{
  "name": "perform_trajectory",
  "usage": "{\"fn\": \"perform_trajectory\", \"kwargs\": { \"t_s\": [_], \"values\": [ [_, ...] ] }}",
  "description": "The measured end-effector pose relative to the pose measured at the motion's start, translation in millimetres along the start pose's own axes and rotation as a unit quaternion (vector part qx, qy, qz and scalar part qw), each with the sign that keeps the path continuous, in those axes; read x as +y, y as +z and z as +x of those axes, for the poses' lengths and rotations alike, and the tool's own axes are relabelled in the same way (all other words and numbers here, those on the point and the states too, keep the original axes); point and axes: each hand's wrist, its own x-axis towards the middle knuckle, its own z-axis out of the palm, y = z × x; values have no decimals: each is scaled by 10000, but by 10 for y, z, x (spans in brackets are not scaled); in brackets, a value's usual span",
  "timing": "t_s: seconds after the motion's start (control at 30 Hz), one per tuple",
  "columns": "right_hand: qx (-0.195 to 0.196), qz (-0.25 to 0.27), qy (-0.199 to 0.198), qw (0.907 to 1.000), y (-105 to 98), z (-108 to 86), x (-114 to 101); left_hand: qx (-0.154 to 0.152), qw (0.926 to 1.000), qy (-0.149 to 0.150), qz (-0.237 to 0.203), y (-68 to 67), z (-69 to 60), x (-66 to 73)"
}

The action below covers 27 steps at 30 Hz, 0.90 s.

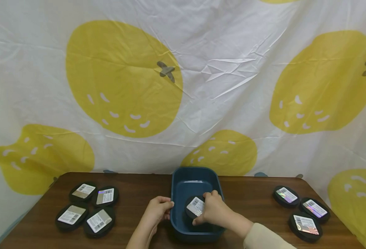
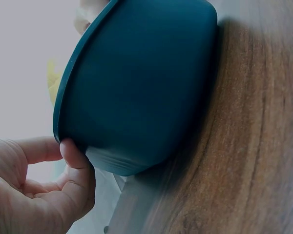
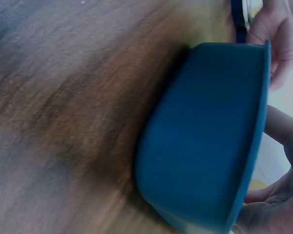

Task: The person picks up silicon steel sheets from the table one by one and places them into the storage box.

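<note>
Inside the blue tub, in its nearer half: a black disc with a pale, printed label facing up. Pinched there in the grip of the right hand, with thumb at the near edge and fingers at the far edge. Impossible to tell whether resting on the tub's floor or held just above it. At the tub's left side: the left hand, grip pinching the rim between thumb and finger. Left of the tub, well apart: four more discs, flat on the brown wooden tabletop, close together, labels up. Right of the tub, well apart: three shiny-labelled discs, clustered, also labels up. Behind the tub: a white cloth printed with big yellow fruit. Near the tub's right front corner: a pale sleeve on the right arm.
</note>
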Motion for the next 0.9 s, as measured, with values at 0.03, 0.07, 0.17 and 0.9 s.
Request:
{"fn": "perform_trajectory", "kwargs": {
  "t_s": [0.03,0.07,0.17,0.9],
  "values": [
    [-39,-4,-28,10000,11,-3,3,-6,10000,2,9,-3,1,-5],
    [-81,-14,-44,10000,20,-4,8,-17,10000,7,8,-6,2,-8],
    [-210,-86,-83,9997,46,-3,26,-40,10000,7,2,-9,6,-11],
    [-471,-617,-256,9967,168,11,92,-135,9996,-76,-223,-21,-19,2]
  ]
}}
